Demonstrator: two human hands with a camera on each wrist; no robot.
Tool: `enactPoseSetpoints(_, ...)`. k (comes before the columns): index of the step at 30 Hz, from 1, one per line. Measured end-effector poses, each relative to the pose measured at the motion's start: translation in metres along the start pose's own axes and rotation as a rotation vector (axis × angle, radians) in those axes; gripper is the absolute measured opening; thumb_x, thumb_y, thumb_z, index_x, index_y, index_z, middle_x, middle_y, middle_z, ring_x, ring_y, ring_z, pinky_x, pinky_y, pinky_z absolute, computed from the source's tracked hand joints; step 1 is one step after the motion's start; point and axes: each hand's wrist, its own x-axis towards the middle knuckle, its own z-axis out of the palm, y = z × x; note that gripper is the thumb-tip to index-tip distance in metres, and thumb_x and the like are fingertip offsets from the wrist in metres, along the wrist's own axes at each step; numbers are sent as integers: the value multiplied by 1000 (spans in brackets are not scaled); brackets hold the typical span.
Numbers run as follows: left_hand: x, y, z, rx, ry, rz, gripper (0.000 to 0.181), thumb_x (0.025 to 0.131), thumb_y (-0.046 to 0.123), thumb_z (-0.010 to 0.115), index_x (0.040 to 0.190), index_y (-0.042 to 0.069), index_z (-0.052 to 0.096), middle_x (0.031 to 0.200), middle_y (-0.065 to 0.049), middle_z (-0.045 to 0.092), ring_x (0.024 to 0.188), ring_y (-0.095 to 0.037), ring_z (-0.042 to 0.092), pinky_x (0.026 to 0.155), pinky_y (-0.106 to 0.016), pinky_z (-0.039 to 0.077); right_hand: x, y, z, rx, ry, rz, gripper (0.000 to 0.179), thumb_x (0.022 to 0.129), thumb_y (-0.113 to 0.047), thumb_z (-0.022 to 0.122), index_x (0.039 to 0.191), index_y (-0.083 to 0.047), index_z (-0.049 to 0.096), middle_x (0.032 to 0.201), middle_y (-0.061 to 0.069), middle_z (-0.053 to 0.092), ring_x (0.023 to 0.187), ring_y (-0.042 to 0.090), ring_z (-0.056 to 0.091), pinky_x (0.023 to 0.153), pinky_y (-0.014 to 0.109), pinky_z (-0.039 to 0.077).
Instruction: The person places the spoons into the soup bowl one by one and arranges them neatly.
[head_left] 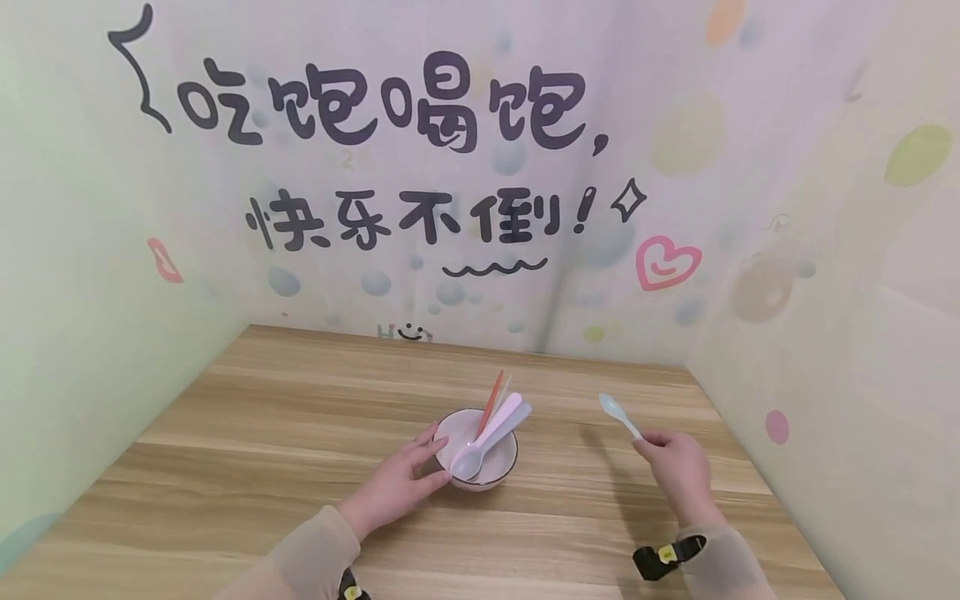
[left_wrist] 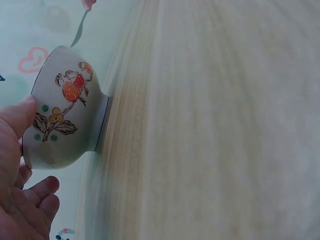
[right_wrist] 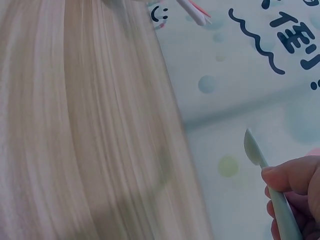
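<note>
On the wooden table stands a small bowl (head_left: 504, 467) with a dark rim; in the left wrist view the bowl (left_wrist: 60, 115) shows painted fruit and leaves. My left hand (head_left: 397, 479) holds it at its left rim, thumb on the near side and a finger over the edge. Inside lean a pink spoon (head_left: 501, 415), a grey-blue spoon (head_left: 504, 433), an orange-red handle (head_left: 491, 404) and a pale, thin handle (head_left: 505, 392). Off to the right, my right hand (head_left: 681, 471) pinches a pale blue-green spoon (head_left: 618, 410) by its handle, bowl end pointing up and away.
The wooden tabletop (head_left: 300, 400) reaches a printed back wall (head_left: 420, 292) with dark lettering. Side walls close it in at left (head_left: 90, 292) and right (head_left: 847, 375). A black strapped device (head_left: 656, 562) sits on my right wrist.
</note>
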Motion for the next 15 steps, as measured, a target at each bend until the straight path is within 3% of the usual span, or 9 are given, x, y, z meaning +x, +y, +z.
enactPoseSetpoints(15,0,-1,0,2,1,4,59,92,37,65,140,7,50,156,-12,28,141,-37,26,111,-53,27,-3,-20,6,27,-36,-41,29,89,-26,68,108,-4,71,104,10,69,93,25,57,71,35,44)
